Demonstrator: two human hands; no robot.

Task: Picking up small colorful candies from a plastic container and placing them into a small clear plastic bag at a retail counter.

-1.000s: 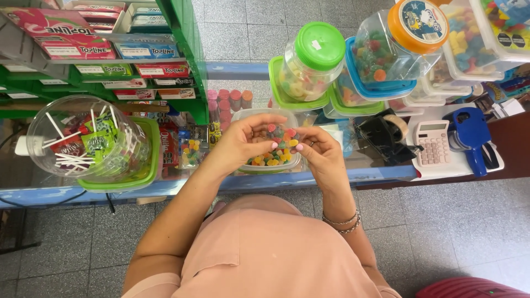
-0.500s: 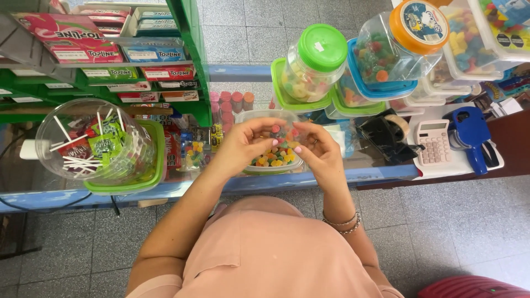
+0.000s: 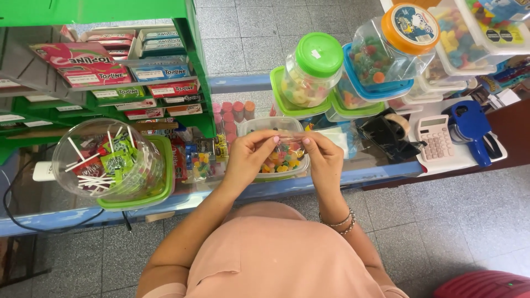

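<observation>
in the head view, the left hand (image 3: 249, 155) and the right hand (image 3: 324, 160) are both over a clear plastic tub of small coloured gummy sweets (image 3: 280, 160) that stands on the counter edge just in front of the body. each hand has thumb and forefinger closed in a pinch on a thin clear plastic film or small bag (image 3: 290, 140) stretched between them above the sweets; the other fingers are curled loosely. the tub lies directly under and between the hands.

to the outer side of the left hand stands a round clear jar with white-stick lollipops in a green lid (image 3: 113, 163), tilted toward the camera. beyond the hands is a clear jar with a round green lid (image 3: 312, 69). to the outer side of the right hand are a black tape dispenser (image 3: 389, 135), a pale calculator (image 3: 435, 137) and a blue handheld label gun (image 3: 469, 129).

i judge that the film could slip from one pinch, because the grip is only by fingertips, and sweets might spill over the counter edge, since the tub sits close to it.

it is hard to say if the film is a bag or a cover, and if it holds any sweets. the tub's near wall is covered by the hands, and the jars at the top right are cut off by the frame.
</observation>
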